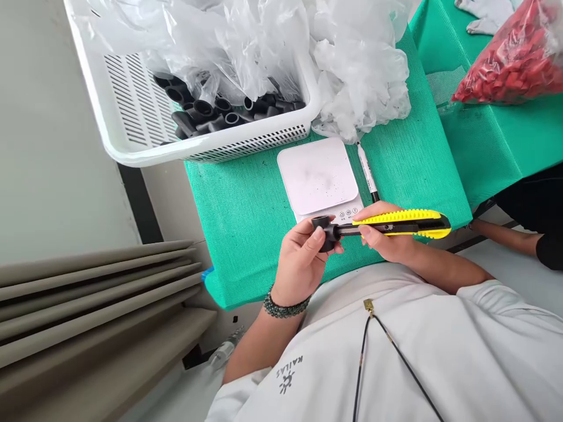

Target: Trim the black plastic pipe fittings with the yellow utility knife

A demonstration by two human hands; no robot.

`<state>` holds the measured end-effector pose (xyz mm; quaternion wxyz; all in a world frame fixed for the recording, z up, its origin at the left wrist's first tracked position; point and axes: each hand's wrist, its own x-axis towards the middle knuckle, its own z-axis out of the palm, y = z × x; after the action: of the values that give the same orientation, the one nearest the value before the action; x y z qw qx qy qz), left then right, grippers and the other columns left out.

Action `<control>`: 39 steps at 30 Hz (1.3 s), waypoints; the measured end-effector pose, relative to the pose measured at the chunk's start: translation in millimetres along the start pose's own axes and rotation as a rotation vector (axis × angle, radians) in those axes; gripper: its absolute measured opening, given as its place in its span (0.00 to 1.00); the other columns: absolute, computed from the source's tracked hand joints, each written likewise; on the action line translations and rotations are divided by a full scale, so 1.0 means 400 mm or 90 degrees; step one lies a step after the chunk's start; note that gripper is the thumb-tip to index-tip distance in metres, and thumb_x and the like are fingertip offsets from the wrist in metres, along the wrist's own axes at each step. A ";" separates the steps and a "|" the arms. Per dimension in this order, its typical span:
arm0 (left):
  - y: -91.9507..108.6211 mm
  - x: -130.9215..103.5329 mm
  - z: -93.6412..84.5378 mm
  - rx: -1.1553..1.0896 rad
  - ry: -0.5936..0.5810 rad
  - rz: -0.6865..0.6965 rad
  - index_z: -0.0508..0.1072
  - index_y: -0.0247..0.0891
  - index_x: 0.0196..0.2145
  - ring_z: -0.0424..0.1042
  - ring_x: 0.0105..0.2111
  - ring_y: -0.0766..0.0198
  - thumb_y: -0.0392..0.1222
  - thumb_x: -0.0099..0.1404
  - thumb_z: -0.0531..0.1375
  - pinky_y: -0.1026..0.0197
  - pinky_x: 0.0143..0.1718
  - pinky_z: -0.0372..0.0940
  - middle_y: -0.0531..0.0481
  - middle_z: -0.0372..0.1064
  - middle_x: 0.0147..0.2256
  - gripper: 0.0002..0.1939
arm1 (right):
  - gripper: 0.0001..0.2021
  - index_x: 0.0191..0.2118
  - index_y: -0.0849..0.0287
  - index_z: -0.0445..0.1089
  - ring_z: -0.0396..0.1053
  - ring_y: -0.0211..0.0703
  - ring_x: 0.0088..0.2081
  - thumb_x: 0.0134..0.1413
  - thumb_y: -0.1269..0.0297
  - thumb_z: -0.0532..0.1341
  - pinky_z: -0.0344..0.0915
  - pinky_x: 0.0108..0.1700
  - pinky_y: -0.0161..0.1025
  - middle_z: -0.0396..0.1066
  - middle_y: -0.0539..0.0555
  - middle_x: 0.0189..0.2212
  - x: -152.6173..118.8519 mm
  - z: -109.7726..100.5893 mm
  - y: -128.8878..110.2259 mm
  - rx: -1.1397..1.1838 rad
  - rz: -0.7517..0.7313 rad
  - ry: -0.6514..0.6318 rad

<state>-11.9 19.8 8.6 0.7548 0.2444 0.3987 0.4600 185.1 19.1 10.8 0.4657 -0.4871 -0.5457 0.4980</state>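
Note:
A short black pipe tee (pixel 324 233) is pinched in my left hand (pixel 303 252), its round opening facing up. My right hand (pixel 387 237) is closed around a yellow and black utility knife (pixel 422 224), held level above the near side of the table. The extended blade reaches left to the tee's side opening; whether it cuts or only touches the rim cannot be made out. Just beyond both hands lies a white digital scale (pixel 319 176) with dark specks on its plate. Right of the scale rests a white marker (pixel 367 170) with a black cap.
A white plastic basket (pixel 206 143) with black pipe fittings (pixel 202 111) and clear plastic bags (pixel 360 88) stands at the back. A bag of red pieces (pixel 514 64) and a white glove (pixel 488 14) lie at the far right. Another person's arm (pixel 505 233) shows at right.

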 end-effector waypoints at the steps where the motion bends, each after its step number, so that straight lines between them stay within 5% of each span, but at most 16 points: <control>1: -0.002 0.001 -0.002 0.002 0.007 0.013 0.83 0.37 0.44 0.78 0.25 0.65 0.54 0.59 0.77 0.64 0.27 0.77 0.47 0.80 0.33 0.22 | 0.15 0.41 0.53 0.79 0.69 0.39 0.23 0.62 0.46 0.67 0.67 0.24 0.36 0.69 0.48 0.21 -0.001 0.000 0.002 0.009 0.004 0.013; 5: -0.016 0.002 -0.024 0.067 0.021 0.135 0.83 0.41 0.46 0.78 0.27 0.66 0.53 0.65 0.74 0.64 0.28 0.76 0.48 0.79 0.34 0.18 | 0.16 0.40 0.52 0.77 0.63 0.35 0.18 0.61 0.45 0.68 0.64 0.23 0.34 0.64 0.44 0.18 -0.003 -0.001 0.013 0.106 0.013 0.064; 9: -0.011 0.003 -0.049 0.337 0.027 0.338 0.83 0.44 0.50 0.79 0.35 0.64 0.44 0.66 0.73 0.64 0.31 0.75 0.45 0.80 0.42 0.14 | 0.18 0.39 0.53 0.76 0.60 0.33 0.17 0.58 0.42 0.68 0.60 0.20 0.32 0.64 0.42 0.17 0.006 -0.009 0.014 0.154 0.051 0.083; 16: 0.098 0.057 -0.015 0.777 -0.028 0.543 0.83 0.43 0.51 0.79 0.38 0.60 0.40 0.65 0.71 0.60 0.37 0.76 0.46 0.79 0.43 0.15 | 0.19 0.38 0.53 0.75 0.67 0.37 0.22 0.57 0.41 0.69 0.62 0.21 0.32 0.65 0.46 0.20 0.096 -0.014 -0.026 0.113 0.018 0.020; 22: 0.147 0.133 -0.011 0.764 -0.001 0.734 0.82 0.46 0.56 0.76 0.37 0.61 0.41 0.63 0.74 0.60 0.34 0.72 0.48 0.77 0.42 0.23 | 0.14 0.37 0.54 0.73 0.75 0.40 0.38 0.63 0.49 0.62 0.74 0.36 0.35 0.72 0.49 0.32 0.192 0.035 -0.095 0.039 -0.093 0.043; 27: 0.102 0.180 -0.069 0.777 0.054 0.899 0.81 0.45 0.58 0.75 0.35 0.62 0.34 0.61 0.74 0.59 0.34 0.71 0.48 0.78 0.41 0.27 | 0.09 0.40 0.54 0.71 0.75 0.40 0.42 0.67 0.56 0.58 0.76 0.49 0.43 0.71 0.50 0.37 0.209 0.093 -0.037 -0.002 -0.193 0.018; 33: 0.051 0.229 -0.137 0.800 0.082 0.911 0.81 0.44 0.55 0.75 0.36 0.61 0.42 0.61 0.76 0.58 0.34 0.71 0.50 0.79 0.40 0.25 | 0.06 0.40 0.54 0.70 0.73 0.40 0.39 0.66 0.58 0.60 0.76 0.49 0.42 0.71 0.50 0.36 0.216 0.116 0.036 0.022 -0.153 0.008; 39: 0.047 0.231 -0.125 0.742 0.168 0.893 0.76 0.38 0.43 0.73 0.37 0.58 0.58 0.63 0.70 0.54 0.36 0.68 0.47 0.74 0.38 0.21 | 0.09 0.40 0.55 0.69 0.75 0.41 0.41 0.67 0.56 0.59 0.76 0.48 0.43 0.74 0.51 0.37 0.217 0.109 0.027 0.032 -0.177 0.026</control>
<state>-38.6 110.6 -40.6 0.0090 0.7172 0.4109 0.5627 134.8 101.8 -0.9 0.5532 -0.4049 -0.5856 0.4326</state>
